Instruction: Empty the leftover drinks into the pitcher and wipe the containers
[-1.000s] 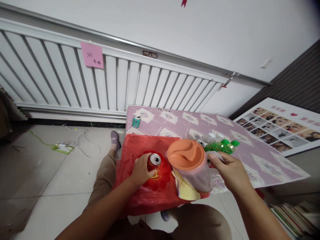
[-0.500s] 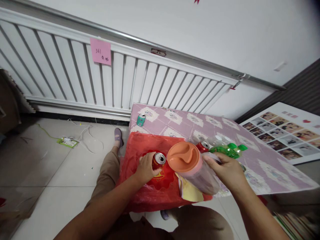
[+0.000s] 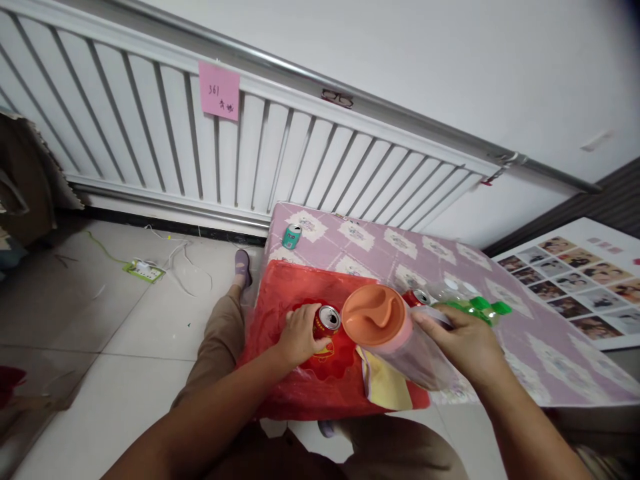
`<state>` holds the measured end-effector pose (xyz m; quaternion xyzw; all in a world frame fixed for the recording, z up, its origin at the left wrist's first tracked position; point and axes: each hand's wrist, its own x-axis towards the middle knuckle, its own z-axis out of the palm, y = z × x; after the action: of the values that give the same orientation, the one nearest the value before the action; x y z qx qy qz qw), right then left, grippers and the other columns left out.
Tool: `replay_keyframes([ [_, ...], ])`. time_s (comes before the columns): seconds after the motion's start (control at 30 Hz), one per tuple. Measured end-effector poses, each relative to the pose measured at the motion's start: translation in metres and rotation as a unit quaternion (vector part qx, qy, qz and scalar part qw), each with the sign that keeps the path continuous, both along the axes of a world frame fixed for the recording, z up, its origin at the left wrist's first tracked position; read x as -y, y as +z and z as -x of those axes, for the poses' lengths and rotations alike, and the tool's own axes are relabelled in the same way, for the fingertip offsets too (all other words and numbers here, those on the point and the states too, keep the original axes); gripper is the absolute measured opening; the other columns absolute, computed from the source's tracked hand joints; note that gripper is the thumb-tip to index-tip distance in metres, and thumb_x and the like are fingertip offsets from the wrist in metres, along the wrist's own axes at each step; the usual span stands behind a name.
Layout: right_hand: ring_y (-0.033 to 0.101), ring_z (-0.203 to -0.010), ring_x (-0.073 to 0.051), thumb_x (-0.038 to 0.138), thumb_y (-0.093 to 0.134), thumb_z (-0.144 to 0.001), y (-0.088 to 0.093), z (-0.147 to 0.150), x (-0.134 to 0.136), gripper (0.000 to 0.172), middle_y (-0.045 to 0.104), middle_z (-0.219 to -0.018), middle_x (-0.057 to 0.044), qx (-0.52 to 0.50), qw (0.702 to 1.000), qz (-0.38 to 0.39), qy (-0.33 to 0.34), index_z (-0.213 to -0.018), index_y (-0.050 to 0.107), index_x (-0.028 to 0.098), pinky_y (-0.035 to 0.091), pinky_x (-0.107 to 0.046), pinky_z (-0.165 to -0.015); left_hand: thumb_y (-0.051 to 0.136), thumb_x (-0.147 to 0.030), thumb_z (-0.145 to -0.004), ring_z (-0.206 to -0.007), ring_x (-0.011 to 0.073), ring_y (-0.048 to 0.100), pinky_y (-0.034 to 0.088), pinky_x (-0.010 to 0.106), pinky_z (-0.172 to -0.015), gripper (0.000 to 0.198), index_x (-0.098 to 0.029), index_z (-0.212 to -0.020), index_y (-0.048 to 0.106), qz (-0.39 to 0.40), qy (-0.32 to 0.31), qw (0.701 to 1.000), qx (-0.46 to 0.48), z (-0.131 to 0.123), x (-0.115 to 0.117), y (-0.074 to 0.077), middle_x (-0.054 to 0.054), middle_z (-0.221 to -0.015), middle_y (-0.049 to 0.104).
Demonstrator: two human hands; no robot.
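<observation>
My left hand [image 3: 300, 337] is wrapped round an opened red drink can [image 3: 326, 321] that stands on a red plastic bag [image 3: 280, 293] on the low table. My right hand [image 3: 463, 343] grips the handle side of a clear pitcher with an orange lid [image 3: 376, 315]; the pitcher leans toward the can. A yellow cloth [image 3: 387, 390] lies under the pitcher. Behind it stand another red can [image 3: 419, 296] and green-capped bottles [image 3: 480, 308].
The table has a purple patterned cover [image 3: 400, 247]; a small teal can [image 3: 291, 236] stands at its far left corner. A white radiator [image 3: 150, 140] with a pink note [image 3: 219, 91] runs behind. A power strip [image 3: 143, 270] lies on the tiled floor; a photo board [image 3: 575, 287] leans right.
The pitcher has tipped further toward the can in my right hand. My left hand has stayed on the can. The camera view has shifted left.
</observation>
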<state>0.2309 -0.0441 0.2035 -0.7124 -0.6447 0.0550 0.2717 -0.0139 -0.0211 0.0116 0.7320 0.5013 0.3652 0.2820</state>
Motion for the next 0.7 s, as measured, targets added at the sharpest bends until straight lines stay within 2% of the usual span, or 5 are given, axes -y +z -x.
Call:
replay_keyframes([
  [0.13, 0.060, -0.055, -0.021, 0.067, 0.067, -0.066, 0.003, 0.001, -0.003, 0.046, 0.068, -0.060, -0.004, 0.007, 1.000, 0.012, 0.006, -0.066, 0.070, 0.020, 0.043, -0.030, -0.050, 0.082, -0.029, -0.068, -0.121, 0.0352, 0.057, 0.042, 0.052, -0.100, 0.077, -0.023, -0.135, 0.043, 0.000, 0.000, 1.000, -0.004, 0.000, 0.000, -0.001, 0.013, -0.134, 0.059],
  [0.4, 0.062, -0.058, -0.023, 0.067, 0.067, -0.065, 0.011, 0.014, -0.006, 0.047, 0.068, -0.060, -0.005, 0.011, 0.999, 0.029, 0.022, -0.064, 0.068, 0.020, 0.045, -0.031, -0.054, 0.082, -0.029, -0.068, -0.121, 0.0339, 0.057, 0.041, 0.052, -0.101, 0.076, -0.024, -0.133, 0.044, 0.003, -0.002, 1.000, -0.001, 0.001, -0.001, 0.001, 0.012, -0.131, 0.061],
  [0.7, 0.063, -0.057, -0.024, 0.069, 0.068, -0.061, 0.017, 0.022, -0.008, 0.050, 0.071, -0.062, -0.007, 0.001, 0.999, 0.040, 0.019, -0.065, 0.071, 0.019, 0.047, -0.032, -0.053, 0.082, -0.031, -0.069, -0.120, 0.0335, 0.057, 0.042, 0.051, -0.100, 0.075, -0.023, -0.132, 0.043, 0.002, -0.003, 1.000, -0.002, 0.000, -0.001, -0.001, 0.012, -0.131, 0.061],
])
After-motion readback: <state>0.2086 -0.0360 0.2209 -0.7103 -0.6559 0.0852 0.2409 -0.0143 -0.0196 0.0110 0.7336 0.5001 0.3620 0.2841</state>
